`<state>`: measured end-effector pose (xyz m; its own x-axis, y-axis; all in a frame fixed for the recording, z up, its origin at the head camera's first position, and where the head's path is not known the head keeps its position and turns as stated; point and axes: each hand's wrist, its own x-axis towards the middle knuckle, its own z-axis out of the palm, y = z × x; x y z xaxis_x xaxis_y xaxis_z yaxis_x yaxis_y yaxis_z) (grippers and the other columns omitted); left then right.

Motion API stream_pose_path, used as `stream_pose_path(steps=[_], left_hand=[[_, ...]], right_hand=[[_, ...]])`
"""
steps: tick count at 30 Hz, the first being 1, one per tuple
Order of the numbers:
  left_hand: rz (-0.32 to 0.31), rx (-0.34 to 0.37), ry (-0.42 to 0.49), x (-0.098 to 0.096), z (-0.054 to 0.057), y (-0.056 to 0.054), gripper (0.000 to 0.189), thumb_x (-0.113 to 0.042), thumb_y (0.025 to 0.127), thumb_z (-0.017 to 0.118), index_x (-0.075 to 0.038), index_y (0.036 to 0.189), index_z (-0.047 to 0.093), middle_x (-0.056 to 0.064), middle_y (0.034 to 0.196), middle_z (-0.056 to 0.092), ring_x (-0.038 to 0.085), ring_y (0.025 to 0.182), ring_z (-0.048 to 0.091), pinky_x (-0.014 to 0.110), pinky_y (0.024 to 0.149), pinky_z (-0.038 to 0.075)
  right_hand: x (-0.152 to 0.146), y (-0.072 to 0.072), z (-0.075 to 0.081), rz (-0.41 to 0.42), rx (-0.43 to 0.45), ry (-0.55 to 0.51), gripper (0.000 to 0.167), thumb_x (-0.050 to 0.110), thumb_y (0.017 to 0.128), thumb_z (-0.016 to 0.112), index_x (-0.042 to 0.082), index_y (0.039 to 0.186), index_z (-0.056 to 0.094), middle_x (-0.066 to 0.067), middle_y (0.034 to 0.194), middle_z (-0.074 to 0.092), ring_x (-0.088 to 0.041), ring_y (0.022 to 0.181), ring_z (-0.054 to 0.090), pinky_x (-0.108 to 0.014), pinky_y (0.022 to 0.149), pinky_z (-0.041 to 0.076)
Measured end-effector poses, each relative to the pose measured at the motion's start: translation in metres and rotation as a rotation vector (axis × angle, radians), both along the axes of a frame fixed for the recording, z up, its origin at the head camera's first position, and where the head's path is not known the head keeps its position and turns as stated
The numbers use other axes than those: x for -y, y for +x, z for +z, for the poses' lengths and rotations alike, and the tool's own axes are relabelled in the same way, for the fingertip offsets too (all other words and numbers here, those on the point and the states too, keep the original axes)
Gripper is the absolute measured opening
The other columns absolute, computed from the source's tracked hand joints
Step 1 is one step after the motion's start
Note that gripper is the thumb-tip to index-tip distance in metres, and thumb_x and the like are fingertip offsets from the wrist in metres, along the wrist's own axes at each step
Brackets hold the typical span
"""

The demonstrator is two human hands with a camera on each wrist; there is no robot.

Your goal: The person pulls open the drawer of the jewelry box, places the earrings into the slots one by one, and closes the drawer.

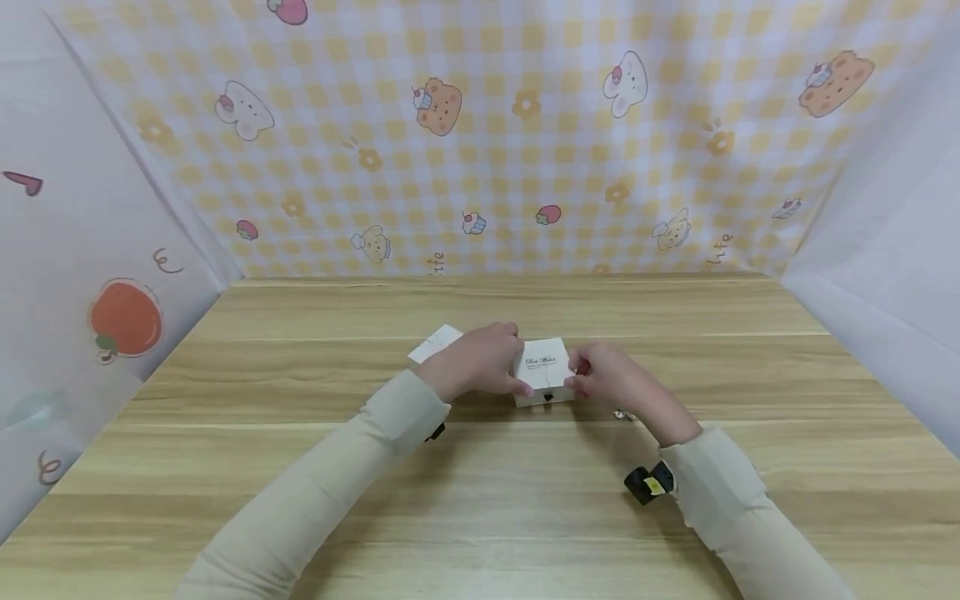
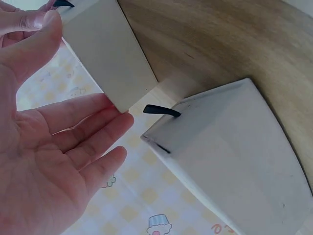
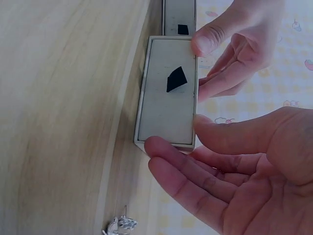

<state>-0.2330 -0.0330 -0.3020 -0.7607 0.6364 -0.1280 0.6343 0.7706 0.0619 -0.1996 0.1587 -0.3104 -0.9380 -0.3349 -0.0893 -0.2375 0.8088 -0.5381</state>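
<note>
A small white drawer-style gift box (image 1: 545, 367) with dark lettering on its lid lies between the two hands. A black ribbon tab (image 3: 177, 80) sticks out of its front panel. My left hand (image 1: 483, 360) holds the box's left end, thumb at the front edge and fingers toward the back. At the other end my right hand (image 1: 611, 377) pinches the corner, its thumb on the top edge and fingertips against the side. Beside the left hand stands a second white box (image 2: 234, 156), also with a black tab; the left hand partly covers it in the head view.
A small shiny silver trinket (image 3: 120, 225) lies on the wooden table (image 1: 525, 517) near the right wrist. Behind the table hangs a yellow checked cloth (image 1: 495, 150) with cartoon prints, and white cloth walls (image 1: 60, 250) flank both sides.
</note>
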Motion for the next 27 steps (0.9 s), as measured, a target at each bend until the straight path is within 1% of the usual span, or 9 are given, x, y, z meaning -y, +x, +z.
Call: stream_pose_path(steps=[6,12,16,27], left_hand=[[-0.005,-0.008,0.005,0.001,0.002,0.005,0.042,-0.052,0.075,0.071,-0.012,0.079,0.06,-0.001,0.089,0.051,0.013,0.075,0.045,0.023,0.065,0.039],[-0.02,-0.022,-0.002,0.002,0.003,0.009,0.042,-0.052,0.075,0.071,-0.011,0.079,0.06,-0.001,0.088,0.051,0.013,0.075,0.045,0.023,0.064,0.039],[-0.017,-0.015,-0.001,0.002,0.003,0.012,0.043,-0.053,0.075,0.071,-0.011,0.081,0.06,0.0,0.089,0.05,0.013,0.075,0.045,0.023,0.063,0.039],[-0.019,-0.015,0.008,0.004,0.003,0.019,0.043,-0.053,0.074,0.071,-0.013,0.076,0.057,0.0,0.09,0.05,0.013,0.075,0.045,0.023,0.061,0.041]], right_hand=[[0.003,0.005,0.003,0.002,0.016,0.011,0.011,0.005,0.086,0.063,-0.005,0.088,0.059,-0.009,0.073,0.061,-0.013,0.063,0.053,-0.024,0.058,0.043],[0.003,0.009,0.004,-0.003,0.029,0.004,0.01,0.004,0.086,0.063,-0.004,0.087,0.058,-0.009,0.074,0.061,-0.013,0.063,0.053,-0.024,0.058,0.043],[0.004,0.012,0.004,-0.002,0.032,0.003,0.009,0.004,0.085,0.063,-0.004,0.086,0.058,-0.009,0.074,0.061,-0.013,0.063,0.052,-0.024,0.058,0.043],[0.008,0.017,0.006,0.01,0.0,0.056,0.01,0.004,0.084,0.065,-0.004,0.086,0.059,-0.009,0.074,0.06,-0.013,0.064,0.052,-0.024,0.058,0.044]])
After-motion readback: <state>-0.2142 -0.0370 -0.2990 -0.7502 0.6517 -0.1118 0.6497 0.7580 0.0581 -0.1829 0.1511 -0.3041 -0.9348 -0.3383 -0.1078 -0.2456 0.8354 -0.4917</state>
